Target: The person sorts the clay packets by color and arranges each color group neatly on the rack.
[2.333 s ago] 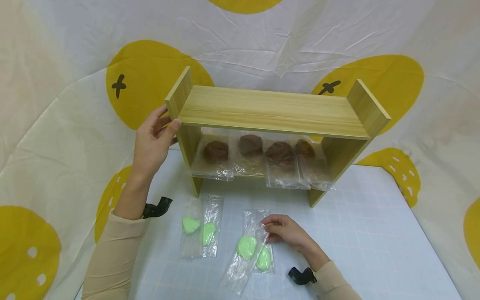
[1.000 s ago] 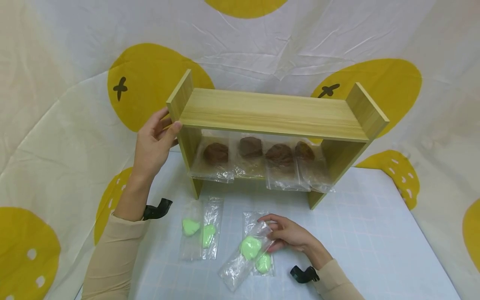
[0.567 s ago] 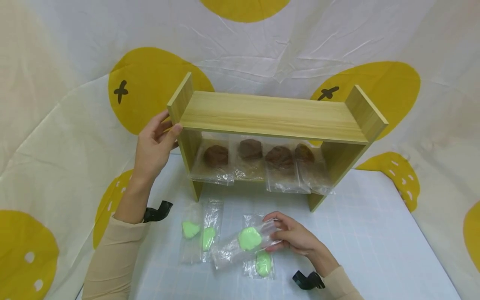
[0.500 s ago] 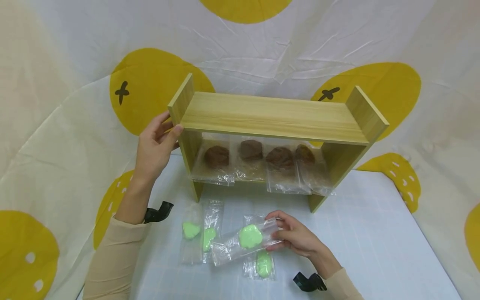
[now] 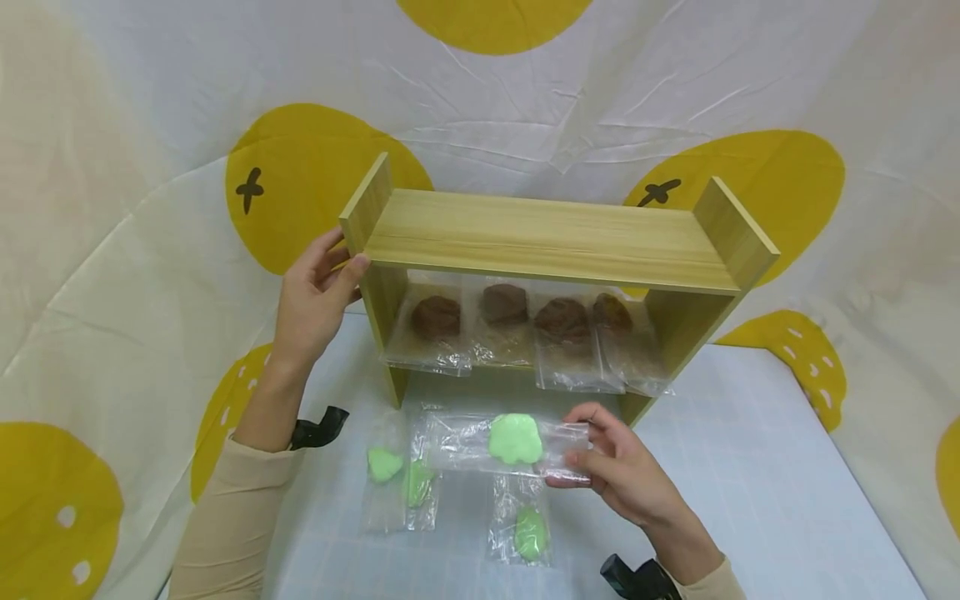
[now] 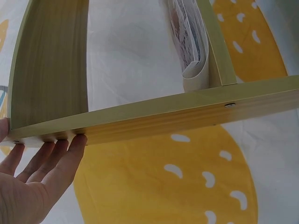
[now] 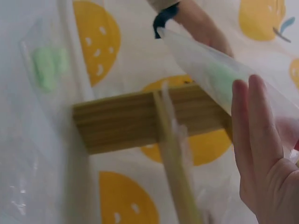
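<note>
A small two-tier wooden shelf (image 5: 551,235) stands on the table, bearing several clear bags with round brown items (image 5: 564,321) on its lower board. My left hand (image 5: 309,307) holds the left side panel, thumb on the front edge and fingers (image 6: 63,163) against the outer face. In my right hand (image 5: 626,467) a long clear plastic bag (image 5: 459,442) is pinched by its right end. It is raised level before the shelf, with a flat, scalloped green piece (image 5: 516,439) inside. The right wrist view shows this bag (image 7: 196,53) tilted and blurred.
On the blue-white tablecloth (image 5: 780,467) lie two similar bags with green pieces (image 5: 384,465) at left, partly covered by the raised bag. Another bag (image 5: 531,533) lies nearer the front. A white cloth with yellow shapes (image 5: 510,92) hangs behind the shelf.
My right hand has lifted the green-piece bag off the bag beneath it, turned it from slanting to level and brought it toward the shelf. My left hand stays on the side panel.
</note>
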A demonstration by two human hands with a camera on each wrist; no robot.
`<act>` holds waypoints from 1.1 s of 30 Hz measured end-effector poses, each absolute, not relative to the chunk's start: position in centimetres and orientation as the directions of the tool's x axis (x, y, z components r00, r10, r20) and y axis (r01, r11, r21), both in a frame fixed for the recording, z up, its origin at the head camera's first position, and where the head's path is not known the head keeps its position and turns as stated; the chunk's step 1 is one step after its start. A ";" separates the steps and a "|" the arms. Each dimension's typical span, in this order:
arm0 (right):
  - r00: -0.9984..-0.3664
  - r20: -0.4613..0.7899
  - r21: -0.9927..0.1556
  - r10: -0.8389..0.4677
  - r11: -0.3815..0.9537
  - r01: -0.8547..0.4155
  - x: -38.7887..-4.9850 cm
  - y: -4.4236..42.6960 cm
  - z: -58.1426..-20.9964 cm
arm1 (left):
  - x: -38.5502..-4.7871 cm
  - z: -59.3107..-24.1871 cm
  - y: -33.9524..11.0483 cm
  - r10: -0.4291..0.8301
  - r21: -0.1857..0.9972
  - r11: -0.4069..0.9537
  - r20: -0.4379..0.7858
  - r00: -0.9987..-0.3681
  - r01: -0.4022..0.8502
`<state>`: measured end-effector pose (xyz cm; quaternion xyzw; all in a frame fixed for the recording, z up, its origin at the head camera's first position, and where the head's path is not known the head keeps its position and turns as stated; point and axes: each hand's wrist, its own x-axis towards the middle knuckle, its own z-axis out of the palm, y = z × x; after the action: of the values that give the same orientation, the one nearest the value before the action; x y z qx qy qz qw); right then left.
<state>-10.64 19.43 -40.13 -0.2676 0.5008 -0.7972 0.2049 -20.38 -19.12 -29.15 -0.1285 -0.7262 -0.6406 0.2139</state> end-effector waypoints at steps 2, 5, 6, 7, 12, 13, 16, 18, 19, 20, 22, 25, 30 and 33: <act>-0.779 0.243 -0.901 -0.578 -0.432 0.040 -10.8 19.5 -39.2 | -20.3 -29.1 -19.1 -0.087 0.874 0.151 0.477 -0.874 0.462; -0.789 0.268 -0.893 -0.553 -0.450 0.013 -11.0 19.5 -38.1 | -20.3 -29.1 -19.1 -0.083 0.872 0.154 0.481 -0.873 0.466; -0.790 0.278 -0.888 -0.547 -0.460 0.006 -11.1 19.4 -37.9 | -20.3 -29.2 -19.1 -0.081 0.871 0.157 0.482 -0.873 0.466; -0.793 0.284 -0.884 -0.540 -0.467 0.002 -11.2 19.4 -37.6 | -20.3 -29.2 -19.1 -0.081 0.870 0.160 0.482 -0.872 0.466; -0.816 0.285 -0.867 -0.502 -0.499 0.004 -11.5 18.8 -36.5 | -20.3 -29.2 -19.1 -0.081 0.872 0.158 0.479 -0.874 0.463; -0.818 0.288 -0.863 -0.498 -0.505 0.003 -11.5 18.7 -36.2 | -20.3 -29.2 -19.1 -0.082 0.872 0.157 0.479 -0.874 0.463; -0.822 0.305 -0.858 -0.482 -0.513 -0.018 -11.8 18.3 -35.3 | -20.3 -29.2 -19.1 -0.084 0.873 0.154 0.478 -0.874 0.462; -0.825 0.320 -0.854 -0.465 -0.520 -0.038 -12.1 18.1 -34.6 | -20.3 -29.2 -19.1 -0.084 0.873 0.155 0.478 -0.874 0.463; -0.829 0.326 -0.851 -0.455 -0.523 -0.048 -12.2 18.0 -34.2 | -20.3 -29.2 -19.1 -0.085 0.873 0.157 0.479 -0.874 0.463; -0.831 0.336 -0.849 -0.444 -0.524 -0.063 -12.4 17.9 -33.8 | -20.3 -29.2 -19.1 -0.085 0.872 0.158 0.479 -0.874 0.463; -0.838 0.348 -0.843 -0.421 -0.531 -0.084 -12.7 17.9 -32.8 | -20.3 -29.2 -19.1 -0.085 0.873 0.157 0.478 -0.874 0.462; -0.844 0.362 -0.838 -0.395 -0.534 -0.109 -13.6 17.8 -31.0 | -20.2 -29.2 -19.1 -0.086 0.871 0.169 0.479 -0.874 0.461; -0.853 0.369 -0.840 -0.370 -0.526 -0.136 -15.5 17.9 -27.6 | -20.3 -29.2 -19.1 -0.087 0.869 0.165 0.485 -0.870 0.467; -0.856 0.360 -0.834 -0.370 -0.540 -0.117 -16.8 17.8 -25.6 | -20.3 -29.2 -19.1 -0.085 0.867 0.156 0.489 -0.868 0.473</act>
<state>-16.77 17.80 -25.61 -0.2570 0.4737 -0.8389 0.0756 -20.27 -19.12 -29.22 -0.1333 -0.7278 -0.6358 0.2196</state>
